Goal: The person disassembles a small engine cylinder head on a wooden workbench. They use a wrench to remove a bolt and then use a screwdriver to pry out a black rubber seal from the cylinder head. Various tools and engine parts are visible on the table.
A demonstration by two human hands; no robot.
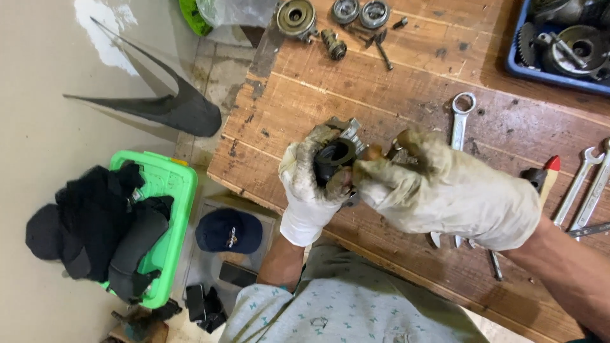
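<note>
- The left hand (309, 190), in a soiled white glove, is clamped around a small grey metal engine part with a black rubber ring (337, 155); the fingers wrap its left side.
- The right hand (445, 187), in a stained white glove, grips the same part from the right; its fingertips (368, 173) touch the black ring.
- The part is held above the near edge of the worn brown wooden worktop (381, 95), between both hands.
- A silver combination spanner (460, 121) lies on the worktop just behind the right hand.
- A blue plastic tray (518, 63) holding metal gears sits at the far right corner.
- A green plastic crate (168, 190) with dark clothing stands on the floor to the left.
</note>
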